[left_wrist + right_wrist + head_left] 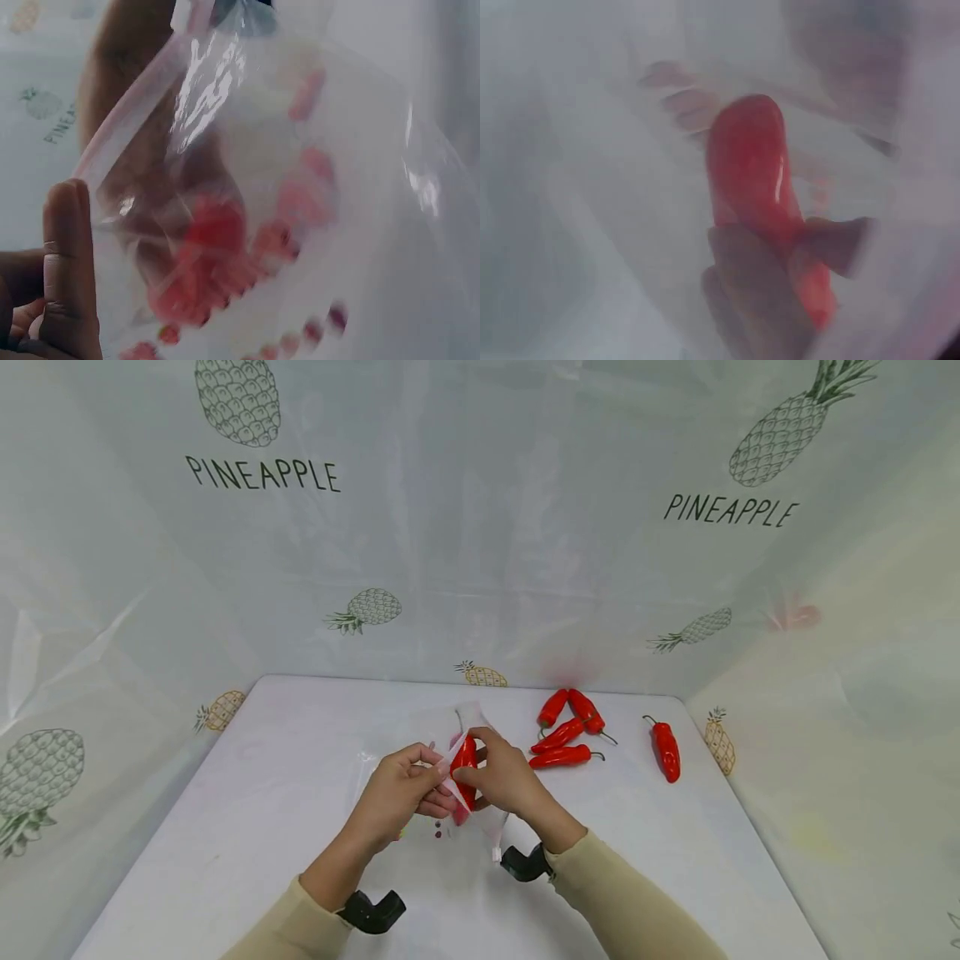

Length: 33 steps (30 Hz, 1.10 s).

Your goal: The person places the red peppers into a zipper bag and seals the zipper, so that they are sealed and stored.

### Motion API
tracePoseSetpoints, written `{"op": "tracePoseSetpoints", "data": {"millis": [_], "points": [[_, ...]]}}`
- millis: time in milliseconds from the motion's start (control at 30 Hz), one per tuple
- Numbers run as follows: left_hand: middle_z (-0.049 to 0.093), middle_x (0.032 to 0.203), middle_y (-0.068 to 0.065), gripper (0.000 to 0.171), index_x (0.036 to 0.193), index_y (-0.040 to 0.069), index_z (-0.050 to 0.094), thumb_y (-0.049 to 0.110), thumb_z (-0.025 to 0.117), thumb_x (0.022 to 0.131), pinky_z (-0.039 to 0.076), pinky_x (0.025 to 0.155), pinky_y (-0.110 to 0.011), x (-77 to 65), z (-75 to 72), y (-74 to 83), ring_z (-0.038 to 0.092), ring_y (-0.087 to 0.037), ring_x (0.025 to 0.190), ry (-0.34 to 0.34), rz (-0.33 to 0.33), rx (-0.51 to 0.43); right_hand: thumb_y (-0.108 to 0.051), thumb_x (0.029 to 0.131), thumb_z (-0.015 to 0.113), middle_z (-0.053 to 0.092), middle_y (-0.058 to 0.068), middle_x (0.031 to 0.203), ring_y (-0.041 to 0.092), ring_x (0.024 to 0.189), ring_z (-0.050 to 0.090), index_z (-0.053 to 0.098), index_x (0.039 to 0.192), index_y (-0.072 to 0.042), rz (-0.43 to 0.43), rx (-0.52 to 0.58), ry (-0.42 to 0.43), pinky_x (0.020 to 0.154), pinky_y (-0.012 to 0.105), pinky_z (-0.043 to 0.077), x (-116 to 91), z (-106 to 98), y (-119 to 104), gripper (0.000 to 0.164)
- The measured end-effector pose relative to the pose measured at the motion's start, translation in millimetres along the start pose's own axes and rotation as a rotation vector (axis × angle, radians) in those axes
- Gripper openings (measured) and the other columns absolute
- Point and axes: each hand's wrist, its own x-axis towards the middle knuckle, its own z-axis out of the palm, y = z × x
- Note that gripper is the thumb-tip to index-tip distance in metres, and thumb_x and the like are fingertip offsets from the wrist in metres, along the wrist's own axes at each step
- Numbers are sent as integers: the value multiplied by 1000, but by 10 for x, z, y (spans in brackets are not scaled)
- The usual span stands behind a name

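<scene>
In the head view a clear zip bag (477, 717) with a printed pattern stands between the two hands, its mouth spread. My left hand (405, 785) pinches the bag's edge near the middle of the mouth. With thumb and fingers my right hand (513, 777) grips a red chili pepper (465, 756) at the bag's opening. The right wrist view shows this pepper (746, 157) through cloudy film, fingers around its lower part. In the left wrist view the transparent bag (375, 247) covers much of the right hand. A small white slider (497, 855) hangs at the bag's lower corner.
Several red chili peppers (562, 756) lie grouped at the back of the white table (285, 760), right of the hands. Another red pepper (666, 750) lies apart near the right edge. A pineapple-printed plastic sheet (480, 527) rises behind and beside the table.
</scene>
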Motion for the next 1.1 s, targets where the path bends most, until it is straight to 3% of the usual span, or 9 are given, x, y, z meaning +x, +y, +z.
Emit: {"op": "tracePoseSetpoints", "data": {"millis": [100,233,400,533,633,967,1100], "points": [[77,88,-19,22,118,-5,60,12,65,106,67,71,-34,3,24,-3,79,-30,75,52,15,-62,-19,91,82,67,22,124,23,82,72,50,150,-6,-8,-72,0,64,44,67,22,71,73,68],[77,88,-16,24,118,-3,62,16,68,105,67,73,-33,16,-80,-10,79,-29,78,119,6,-82,-21,89,85,71,16,121,26,96,68,54,148,-7,8,-231,-2,70,42,68,38,47,125,68],[78,87,-15,30,120,-5,67,18,73,102,67,72,-32,48,-235,-61,79,-24,74,38,-27,-15,-20,86,88,68,16,126,30,104,65,53,151,-12,56,-209,-2,58,35,65,35,-32,98,74],[79,92,-15,31,121,-6,70,18,74,101,67,74,-34,64,-296,-73,79,-21,75,-70,-31,22,-18,85,89,67,17,127,32,106,65,53,152,-14,75,-172,2,55,34,64,36,-37,114,76],[79,97,-16,33,123,-8,71,16,74,100,67,75,-35,71,-312,-67,80,-24,79,-113,-28,33,-18,85,88,66,17,127,32,106,65,53,152,-15,80,-162,0,54,35,64,39,-31,132,75],[79,98,-22,35,122,-6,75,18,77,98,67,73,-34,91,-313,-12,78,-28,78,-84,-28,194,-15,87,87,67,19,124,31,98,66,53,151,-12,87,-162,-18,52,34,63,42,-18,170,73],[80,91,-14,33,120,-3,77,21,78,98,66,72,-32,94,-303,-26,78,-26,77,-66,-10,246,-16,87,86,67,19,123,31,98,66,53,152,-13,93,-157,-19,53,34,63,53,-3,176,73]]}}
